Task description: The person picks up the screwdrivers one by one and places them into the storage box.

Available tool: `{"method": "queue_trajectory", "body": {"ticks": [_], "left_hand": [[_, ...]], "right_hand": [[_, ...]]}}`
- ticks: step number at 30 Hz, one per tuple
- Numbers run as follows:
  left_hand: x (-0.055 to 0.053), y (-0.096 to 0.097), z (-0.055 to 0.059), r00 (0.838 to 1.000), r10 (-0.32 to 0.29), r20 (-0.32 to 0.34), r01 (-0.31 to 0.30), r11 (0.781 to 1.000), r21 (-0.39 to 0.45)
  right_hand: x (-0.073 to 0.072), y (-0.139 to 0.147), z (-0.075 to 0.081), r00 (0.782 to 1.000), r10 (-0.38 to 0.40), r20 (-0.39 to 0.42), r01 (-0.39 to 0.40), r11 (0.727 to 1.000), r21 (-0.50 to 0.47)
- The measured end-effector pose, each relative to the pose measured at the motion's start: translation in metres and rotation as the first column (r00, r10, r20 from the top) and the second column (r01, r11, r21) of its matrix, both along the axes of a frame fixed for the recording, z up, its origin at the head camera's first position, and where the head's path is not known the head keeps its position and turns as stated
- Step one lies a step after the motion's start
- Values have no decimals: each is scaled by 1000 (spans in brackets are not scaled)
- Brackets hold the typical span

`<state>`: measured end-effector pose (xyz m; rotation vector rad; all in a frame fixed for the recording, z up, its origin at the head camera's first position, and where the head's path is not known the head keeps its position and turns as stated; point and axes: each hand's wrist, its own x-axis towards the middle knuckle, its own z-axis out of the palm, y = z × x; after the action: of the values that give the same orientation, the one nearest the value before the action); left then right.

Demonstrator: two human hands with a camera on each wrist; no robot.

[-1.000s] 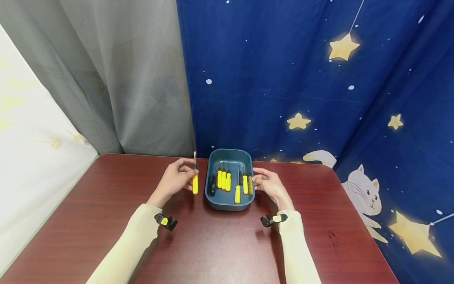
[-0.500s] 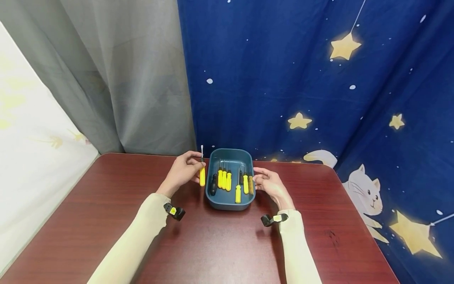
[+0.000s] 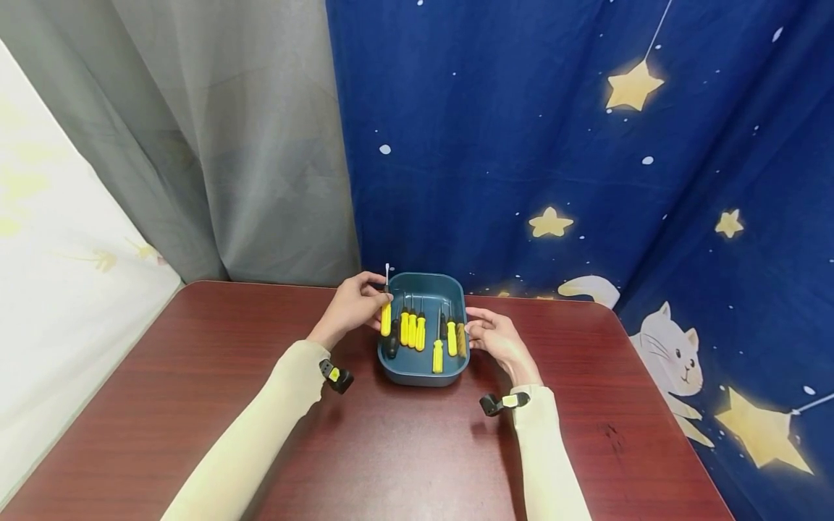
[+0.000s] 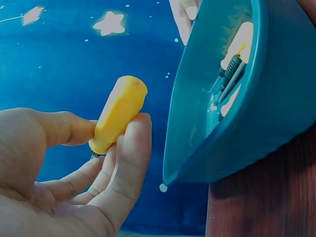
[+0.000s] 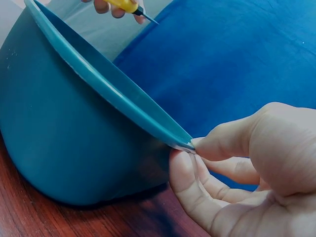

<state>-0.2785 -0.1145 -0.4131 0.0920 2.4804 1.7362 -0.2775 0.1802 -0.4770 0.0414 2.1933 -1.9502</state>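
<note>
My left hand [image 3: 355, 307] pinches a yellow-handled screwdriver [image 3: 386, 318] between thumb and fingers, its blade pointing away toward the curtain. It is held above the left rim of a blue-green plastic box [image 3: 417, 379]. At the box's right side, my right hand [image 3: 498, 339] pinches the rim between thumb and fingers, as the right wrist view shows closely. Inside the box lie several yellow-handled screwdrivers [image 3: 437, 356] and a black-handled tool [image 3: 392, 344] near the left wall. The left wrist view shows the held yellow handle [image 4: 118, 113] end-on, apart from the box.
The box stands on a dark red wooden table [image 3: 417, 449] near its far edge. Behind hang a grey curtain [image 3: 274, 145] and a blue curtain with stars [image 3: 469, 145]. Each wrist wears a small black camera [image 3: 336, 376].
My left hand has moved right and slightly away, carrying the screwdriver from beside the box to over its left rim. The right hand stays on the rim.
</note>
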Motion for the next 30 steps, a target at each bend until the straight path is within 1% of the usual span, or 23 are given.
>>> {"method": "queue_trajectory", "body": {"ticks": [7, 14, 20, 24, 30], "left_hand": [[-9, 9, -1, 1000, -21, -11, 21, 999, -48], [-17, 20, 0, 999, -35, 10, 36, 994, -101], [-24, 33, 0, 998, -55, 12, 56, 988, -145], [-28, 40, 0, 998, -57, 23, 60, 982, -178], [-32, 52, 2, 997, -70, 36, 77, 964, -254]], "right_hand": [[1, 0, 0, 1000, 2, 4, -2, 1000, 6], [1, 2, 0, 1000, 5, -2, -5, 1000, -6], [0, 2, -1, 1000, 1, -1, -1, 1000, -7], [0, 1, 0, 1000, 3, -8, -3, 1000, -6], [0, 3, -1, 1000, 4, -14, -4, 1000, -7]]}}
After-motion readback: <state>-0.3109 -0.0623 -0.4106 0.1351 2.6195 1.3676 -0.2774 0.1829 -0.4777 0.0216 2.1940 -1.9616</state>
